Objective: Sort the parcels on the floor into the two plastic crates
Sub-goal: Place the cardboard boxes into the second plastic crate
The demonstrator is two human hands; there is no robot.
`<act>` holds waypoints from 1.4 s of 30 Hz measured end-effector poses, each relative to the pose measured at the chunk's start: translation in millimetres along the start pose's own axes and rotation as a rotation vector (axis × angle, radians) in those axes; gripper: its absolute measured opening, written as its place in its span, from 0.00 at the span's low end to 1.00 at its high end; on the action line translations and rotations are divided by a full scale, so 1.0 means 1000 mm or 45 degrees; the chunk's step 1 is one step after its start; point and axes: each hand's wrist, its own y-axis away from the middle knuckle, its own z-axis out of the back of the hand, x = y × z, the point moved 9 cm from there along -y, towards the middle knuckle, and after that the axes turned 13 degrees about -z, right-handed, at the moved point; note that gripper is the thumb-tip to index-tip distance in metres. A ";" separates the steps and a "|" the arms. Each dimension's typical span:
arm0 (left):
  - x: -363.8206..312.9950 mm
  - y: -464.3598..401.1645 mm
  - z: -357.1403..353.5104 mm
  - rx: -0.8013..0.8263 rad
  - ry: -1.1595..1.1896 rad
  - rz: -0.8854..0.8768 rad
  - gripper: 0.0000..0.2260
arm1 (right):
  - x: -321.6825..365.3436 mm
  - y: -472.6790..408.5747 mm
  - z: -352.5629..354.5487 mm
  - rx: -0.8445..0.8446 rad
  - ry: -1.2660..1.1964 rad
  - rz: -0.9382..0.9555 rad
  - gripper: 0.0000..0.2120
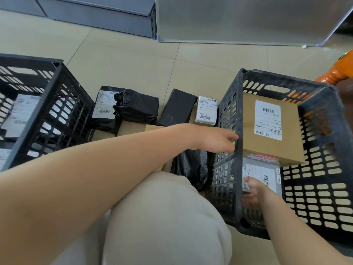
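Down on the tiled floor (133,60), two black plastic crates stand well apart with loose parcels lying between them. Reaching across the person's knee (162,217), the left hand (215,140) has its fingers (232,137) stretched out fairly straight, their tips at the near-left wall of the right crate (315,197), gripping nothing that shows. Inside that crate, the right hand (254,192) is low in the near corner, resting on a grey parcel (267,175) with a white label; whether its fingers curl round the parcel's edge or merely press on it I cannot tell, since the crate wall and the hand's own back hide them. Above the grey parcel, a brown cardboard box (271,129) with a white barcode label lies tilted, propped against the crate's far wall. To the left, the left crate (49,111) holds several parcels with white labels, seen partly through its slotted side. Between the crates lie a black bag with a label (104,108), a crumpled black bag (137,108) overlapping it, a black wrapped parcel (177,108), a small white labelled parcel (207,110) just beside the right crate, and another black bag (191,167) under the left wrist. Some brown cardboard (131,127) shows beneath them. An orange object (336,73) sits beyond the right crate.
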 end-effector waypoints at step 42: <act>0.271 0.158 0.086 -0.475 0.064 0.472 0.30 | 0.108 0.114 -0.212 -0.038 0.748 0.862 0.26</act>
